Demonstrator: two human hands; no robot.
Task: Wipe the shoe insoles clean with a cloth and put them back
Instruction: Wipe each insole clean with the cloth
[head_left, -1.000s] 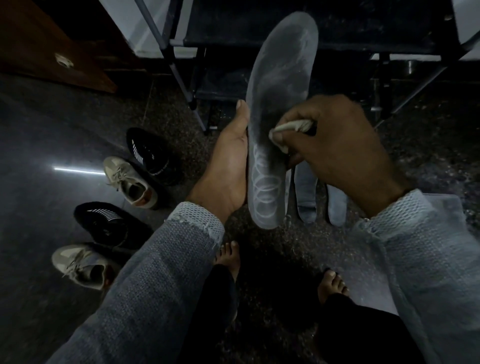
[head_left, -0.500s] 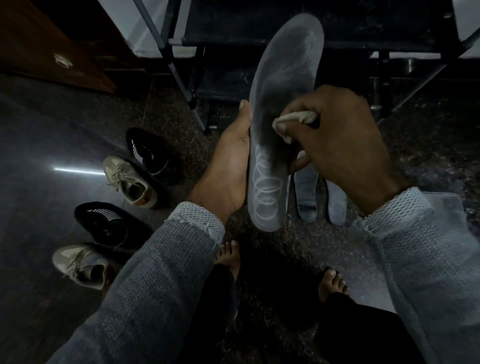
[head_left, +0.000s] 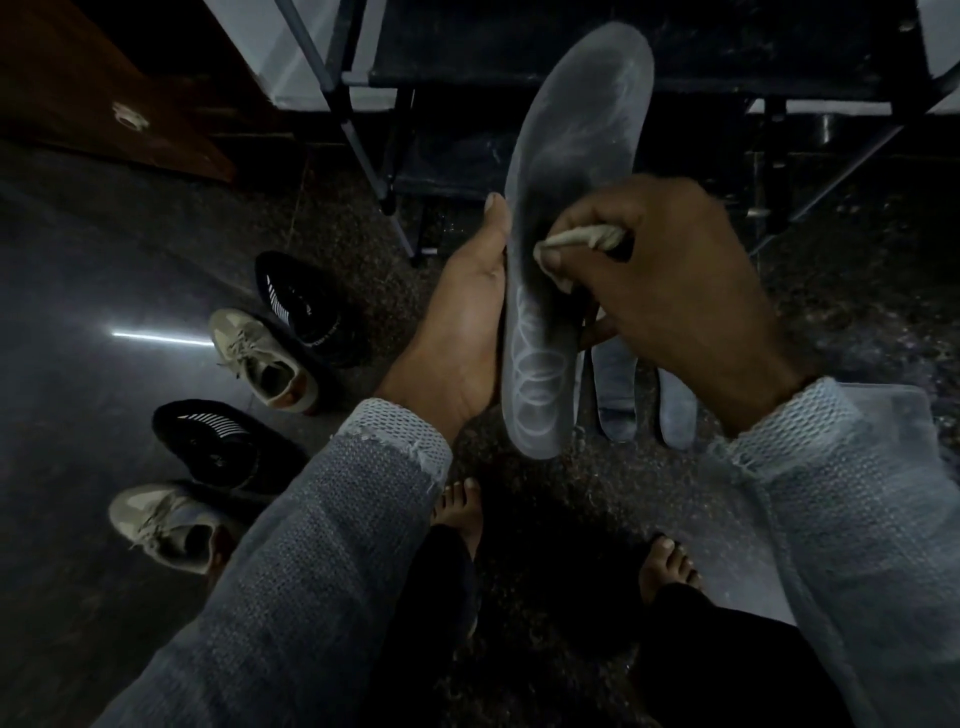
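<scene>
**Wiping in progress on one insole, with others waiting on the floor**

The wiping step is in hand. The left hand (head_left: 457, 332) holds a long grey insole (head_left: 563, 228) upright at centre frame, thumb along its left edge and fingers hidden behind it, toe end pointing to the top of the frame and heel end down. The right hand (head_left: 660, 291) is curled round a small pale cloth (head_left: 584, 238), pinching it against the insole's face about midway along its length. The upper part of the insole shows pale smears, and ring-shaped markings sit near the heel; whether these are print or dirt cannot be told in the dim light.

Two more insoles (head_left: 644, 395) lie side by side on the dark speckled floor (head_left: 571, 493), just below and right of the held one, partly hidden by the right hand. At the left of the frame four shoes stand in a loose row: two black shoes (head_left: 306, 306) and two tan sneakers (head_left: 265, 358), alternating.

By the look of it, the task is early to midway: no insole is back in a shoe yet. The next move likely calls for drawing the cloth along the rest of the surface while the left hand keeps the insole steady, since it is thin and would flex under pressure. After that it must be matched to the right shoe.
</scene>
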